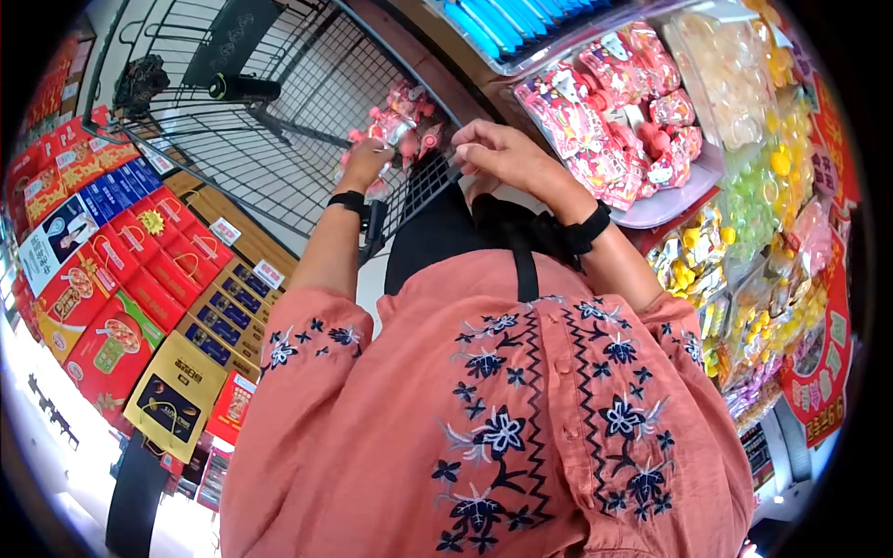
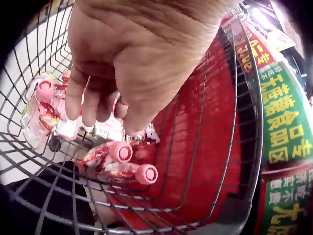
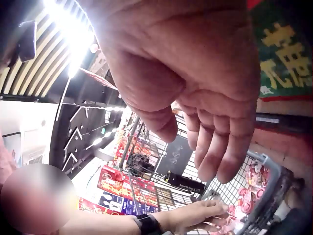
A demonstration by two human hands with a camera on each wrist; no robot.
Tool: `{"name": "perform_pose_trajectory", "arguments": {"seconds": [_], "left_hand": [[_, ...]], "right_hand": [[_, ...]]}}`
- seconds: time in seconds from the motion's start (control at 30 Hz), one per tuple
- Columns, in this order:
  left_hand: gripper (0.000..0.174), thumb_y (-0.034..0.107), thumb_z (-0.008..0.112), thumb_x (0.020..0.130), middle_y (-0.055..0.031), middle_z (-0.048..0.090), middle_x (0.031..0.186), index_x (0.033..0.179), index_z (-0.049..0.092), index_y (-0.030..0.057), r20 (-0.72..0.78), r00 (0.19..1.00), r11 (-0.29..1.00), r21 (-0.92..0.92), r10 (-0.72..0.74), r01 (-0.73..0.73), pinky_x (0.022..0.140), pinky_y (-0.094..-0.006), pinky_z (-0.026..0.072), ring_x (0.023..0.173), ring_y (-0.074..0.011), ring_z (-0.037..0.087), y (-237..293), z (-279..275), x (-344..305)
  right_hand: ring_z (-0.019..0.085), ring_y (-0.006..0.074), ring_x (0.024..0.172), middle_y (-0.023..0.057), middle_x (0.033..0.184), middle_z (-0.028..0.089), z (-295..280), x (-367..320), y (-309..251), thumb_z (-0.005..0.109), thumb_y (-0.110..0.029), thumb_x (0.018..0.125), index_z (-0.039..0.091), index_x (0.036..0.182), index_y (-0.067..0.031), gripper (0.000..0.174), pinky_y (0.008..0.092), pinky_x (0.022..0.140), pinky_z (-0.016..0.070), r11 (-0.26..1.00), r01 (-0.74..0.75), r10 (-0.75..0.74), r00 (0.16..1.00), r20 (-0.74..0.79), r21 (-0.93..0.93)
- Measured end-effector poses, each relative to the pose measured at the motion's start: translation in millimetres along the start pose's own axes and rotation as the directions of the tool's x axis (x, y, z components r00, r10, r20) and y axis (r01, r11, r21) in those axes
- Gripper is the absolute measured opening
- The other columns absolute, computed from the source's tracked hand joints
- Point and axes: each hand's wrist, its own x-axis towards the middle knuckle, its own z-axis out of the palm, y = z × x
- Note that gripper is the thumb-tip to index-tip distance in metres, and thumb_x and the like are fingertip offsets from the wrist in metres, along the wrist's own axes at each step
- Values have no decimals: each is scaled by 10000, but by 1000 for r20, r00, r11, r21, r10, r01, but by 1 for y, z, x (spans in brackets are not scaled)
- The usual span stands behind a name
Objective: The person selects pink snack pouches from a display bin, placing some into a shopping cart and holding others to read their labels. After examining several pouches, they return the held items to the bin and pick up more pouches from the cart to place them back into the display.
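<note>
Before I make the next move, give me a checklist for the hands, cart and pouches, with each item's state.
1. Left hand over the cart: ok.
2. Left fingers clear of the pouches below: cannot tell.
3. Right hand empty: ok, palm bare, fingers loose.
4. Pink-capped pouches inside the cart: ok.
5. Those pouches neatly lined up: not ok, jumbled.
6. Packs available on the display tray: ok.

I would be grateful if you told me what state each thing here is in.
Shopping cart: partly filled.
Pink-capped packs: caps on, lying in the cart.
Left hand: fingers loosely bent over the packs, none visibly gripped.
Right hand: fingers relaxed, empty.
Left wristband: worn.
Right wristband: worn.
Lilac tray: heaped with packets.
</note>
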Motion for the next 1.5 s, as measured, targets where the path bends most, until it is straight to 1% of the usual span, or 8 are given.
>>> {"name": "perform_pose_trajectory", "arguments": {"seconds": [0.1,0.23,0.57,0.7,0.9,1.17,1.43,1.5], "left_hand": [[582,417,651,863,-217,689,1116,1233,605,-30,37,999,974,225,-7,-2,899,-386,521,1056,-318,670,39,12,-6],[699,482,601,873,-284,613,1288,1328,542,-45,109,971,938,301,-212,171,1023,-440,455,1223,-396,588,59,25,7],[590,504,528,911,-272,650,1217,1157,667,-14,57,969,898,392,-238,198,988,-466,485,1174,-398,616,57,34,20],[516,427,590,858,-264,694,1097,1058,689,-38,6,988,948,282,-153,145,851,-440,543,1009,-346,699,36,8,10],[344,272,588,890,-102,677,867,1045,645,-30,77,989,842,-519,-125,147,628,-287,547,765,-177,693,108,-70,-87],[294,283,521,977,-91,663,887,1048,600,8,-8,1000,757,-653,29,-28,656,-297,551,727,-177,672,220,-95,-168],[427,408,503,1018,-72,655,876,1067,612,-3,18,971,732,-660,239,-168,661,-278,542,739,-157,666,281,-81,-191],[457,432,502,1026,-65,650,906,1103,607,-6,-67,949,727,-627,307,-279,686,-264,531,789,-146,657,288,-73,-191]], "right_hand": [[609,89,790,2,908,659,8,10,3,605,-233,955,626,1121,-71,233,253,664,489,994,-94,97,995,-40,54],[639,121,883,64,1039,677,8,21,9,567,-242,995,577,1219,-24,313,273,797,532,991,-131,131,991,7,25],[636,108,797,20,885,657,15,19,19,582,-199,962,598,1123,-34,232,252,656,491,984,-124,132,990,-58,125],[635,115,860,62,1019,671,12,16,17,592,-207,982,569,1210,-19,296,274,813,528,992,-99,101,995,-24,77],[623,204,1049,96,1160,641,24,12,10,658,-135,903,542,1303,-21,432,332,932,498,877,330,-393,910,-128,-348],[480,445,1294,234,1497,387,42,-16,-24,796,-126,715,359,1495,-124,894,446,1082,422,479,498,-733,680,-17,-723],[653,335,1057,171,1209,632,19,-46,-22,698,-118,804,528,1342,-55,568,394,887,535,458,568,-860,479,-177,-684],[687,251,931,113,1099,673,13,-56,-19,655,-143,861,561,1295,-48,454,346,794,554,749,608,-662,697,-275,-262]]}}
